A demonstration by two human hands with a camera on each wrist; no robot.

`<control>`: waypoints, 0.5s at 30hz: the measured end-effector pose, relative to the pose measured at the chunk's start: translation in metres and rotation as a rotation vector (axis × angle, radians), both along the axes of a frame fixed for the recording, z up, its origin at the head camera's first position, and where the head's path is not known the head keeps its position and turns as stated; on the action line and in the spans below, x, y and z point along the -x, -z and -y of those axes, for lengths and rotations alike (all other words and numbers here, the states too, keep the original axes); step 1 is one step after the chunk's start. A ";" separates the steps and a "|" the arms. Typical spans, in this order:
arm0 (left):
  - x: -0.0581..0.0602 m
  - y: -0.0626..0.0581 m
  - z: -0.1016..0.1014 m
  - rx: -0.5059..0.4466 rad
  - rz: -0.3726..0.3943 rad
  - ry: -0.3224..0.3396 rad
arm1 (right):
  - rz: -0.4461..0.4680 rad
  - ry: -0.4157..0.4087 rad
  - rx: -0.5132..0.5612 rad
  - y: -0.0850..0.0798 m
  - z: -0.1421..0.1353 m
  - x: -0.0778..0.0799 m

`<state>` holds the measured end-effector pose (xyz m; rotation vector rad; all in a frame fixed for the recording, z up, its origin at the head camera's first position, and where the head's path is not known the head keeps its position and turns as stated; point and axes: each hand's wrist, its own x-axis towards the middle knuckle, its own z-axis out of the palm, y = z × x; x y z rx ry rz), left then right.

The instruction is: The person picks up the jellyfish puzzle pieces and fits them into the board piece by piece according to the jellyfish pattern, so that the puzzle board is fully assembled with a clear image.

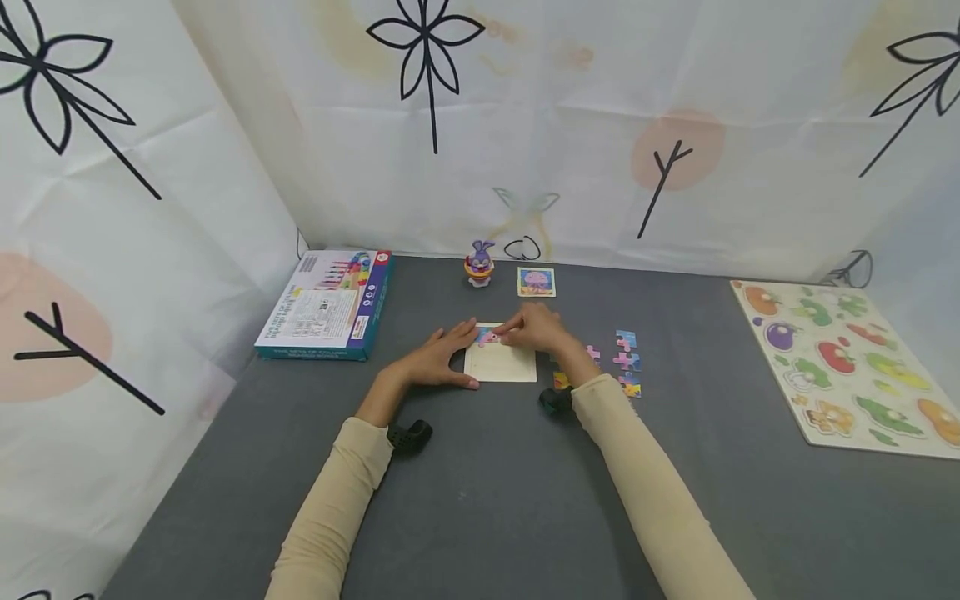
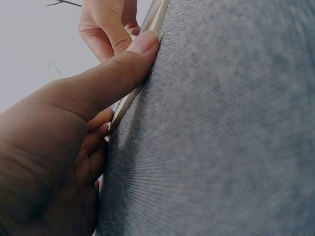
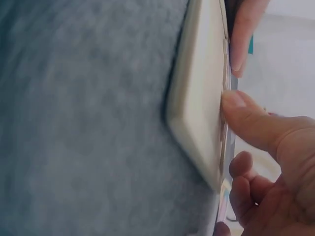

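Observation:
A small cream puzzle tray [image 1: 501,367] lies on the table, with pink and blue jigsaw pieces [image 1: 487,336] in its upper left part. My left hand [image 1: 438,357] rests along the tray's left side, fingers extended at the upper corner and thumb at the lower one. From the right, my right hand [image 1: 536,327] reaches over the tray's top edge, its thumb and index finger together on a puzzle piece there. In the right wrist view the thumb [image 3: 236,102] meets the tray's surface while the other fingers curl in; that piece is mostly hidden.
Several loose jigsaw pieces [image 1: 628,362] lie right of the tray, partly behind my right forearm. Beyond the tray are a picture card [image 1: 536,282] and a purple rabbit figure [image 1: 479,263]. A boxed set [image 1: 322,304] sits left; a vegetable board [image 1: 847,367] lies far right.

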<state>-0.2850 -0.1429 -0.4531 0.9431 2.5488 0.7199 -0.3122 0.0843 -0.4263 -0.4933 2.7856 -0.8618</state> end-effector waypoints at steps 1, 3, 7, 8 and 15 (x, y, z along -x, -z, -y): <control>0.000 0.001 -0.001 -0.004 0.000 0.003 | 0.018 0.002 0.045 0.001 -0.004 0.000; 0.001 0.002 -0.002 -0.007 -0.004 0.009 | 0.042 0.002 0.130 0.002 -0.016 -0.002; 0.001 0.003 -0.004 -0.014 -0.012 0.006 | 0.075 0.035 0.233 -0.004 -0.048 -0.007; 0.002 0.003 -0.003 -0.013 -0.014 0.003 | 0.060 0.045 0.222 -0.006 -0.058 -0.008; 0.002 0.002 -0.001 -0.018 -0.010 0.005 | -0.008 0.136 0.118 -0.016 -0.143 -0.024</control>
